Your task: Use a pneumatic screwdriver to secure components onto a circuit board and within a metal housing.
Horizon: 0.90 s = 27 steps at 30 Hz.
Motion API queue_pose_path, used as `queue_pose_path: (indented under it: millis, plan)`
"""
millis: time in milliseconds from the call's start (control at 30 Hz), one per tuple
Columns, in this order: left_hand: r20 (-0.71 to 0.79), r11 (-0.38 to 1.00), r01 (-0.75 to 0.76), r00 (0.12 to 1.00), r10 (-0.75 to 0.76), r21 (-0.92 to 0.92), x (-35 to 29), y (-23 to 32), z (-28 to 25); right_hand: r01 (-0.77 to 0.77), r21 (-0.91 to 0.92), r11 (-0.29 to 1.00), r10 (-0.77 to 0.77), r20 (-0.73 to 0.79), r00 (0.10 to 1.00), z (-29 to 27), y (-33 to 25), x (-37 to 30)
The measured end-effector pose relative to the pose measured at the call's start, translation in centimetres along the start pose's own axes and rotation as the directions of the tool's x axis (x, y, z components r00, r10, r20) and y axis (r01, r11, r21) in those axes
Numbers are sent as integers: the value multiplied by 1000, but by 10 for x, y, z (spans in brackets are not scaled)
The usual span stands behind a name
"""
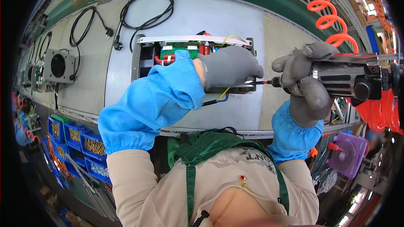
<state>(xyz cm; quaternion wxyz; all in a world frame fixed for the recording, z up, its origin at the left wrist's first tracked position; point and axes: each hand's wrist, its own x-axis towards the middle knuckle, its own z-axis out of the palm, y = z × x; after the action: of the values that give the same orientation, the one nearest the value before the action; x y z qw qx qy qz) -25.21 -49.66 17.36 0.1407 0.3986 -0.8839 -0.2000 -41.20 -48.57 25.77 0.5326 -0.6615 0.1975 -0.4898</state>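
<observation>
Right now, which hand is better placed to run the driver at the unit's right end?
Right hand, likely: it grips the power driver, whose bit points toward the right end of the open unit. The left hand lies over the unit.

I can see the left arm (pixel 132 176) stretched forward and slanting toward the person's right, its elbow out to the side; a strip of bare wrist (pixel 199 72) shows, and the gloved left hand (pixel 231 67) lies back uppermost, fingers bent and pointing right, some tips hidden from me. The right arm (pixel 301 187) is bent with its forearm (pixel 294 132) pointing forward; the gloved right hand (pixel 306 88) is curled in a grip, fingers wrapped round, a little apart from the left hand.
</observation>
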Motion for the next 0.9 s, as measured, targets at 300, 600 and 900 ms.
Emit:
queue_pose_path:
  millis: [300,600,900]
  plan:
    - [-752,950,264,657,-50,167,-40,67,70,62,107,992,-85,227,970,-29,15,15]
    - [-542,297,683,-172,-822,-668,-241,120,218,190,329,925,-312,369,876,-33,41,30]
    - [-591,-210,826,-529,-609,-523,-394,91,262,89,743,663,-234,94,968,-22,9,21]
